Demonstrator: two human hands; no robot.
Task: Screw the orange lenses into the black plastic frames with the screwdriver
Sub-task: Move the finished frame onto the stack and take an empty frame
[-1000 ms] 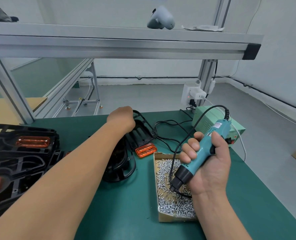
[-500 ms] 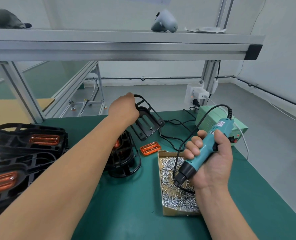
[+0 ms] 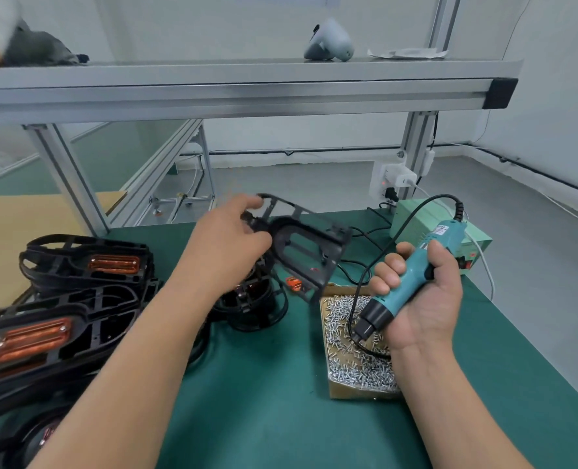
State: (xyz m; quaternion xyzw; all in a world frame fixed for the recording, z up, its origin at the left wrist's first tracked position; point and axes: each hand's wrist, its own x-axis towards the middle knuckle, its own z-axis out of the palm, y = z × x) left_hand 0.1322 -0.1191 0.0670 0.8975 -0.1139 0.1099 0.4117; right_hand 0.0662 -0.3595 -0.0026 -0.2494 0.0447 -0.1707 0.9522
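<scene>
My left hand (image 3: 228, 236) grips one end of a black plastic frame (image 3: 309, 247) and holds it lifted and tilted above the green table. A loose orange lens (image 3: 293, 284) lies on the table just below that frame, partly hidden by it. My right hand (image 3: 422, 292) grips a teal electric screwdriver (image 3: 412, 282), tip pointing down over a cardboard box of screws (image 3: 355, 363). At the left lies a pile of black frames with orange lenses fitted (image 3: 33, 338).
Another stack of black frames (image 3: 257, 306) sits under my left forearm. A green power supply (image 3: 416, 218) stands at the back right, its black cable looping to the screwdriver. An aluminium shelf (image 3: 247, 93) spans overhead. The table's right edge (image 3: 517, 336) is close.
My left hand has lifted the black frame off the table and turned it toward me. The orange lens stayed on the table. My right hand with the screwdriver has barely moved.
</scene>
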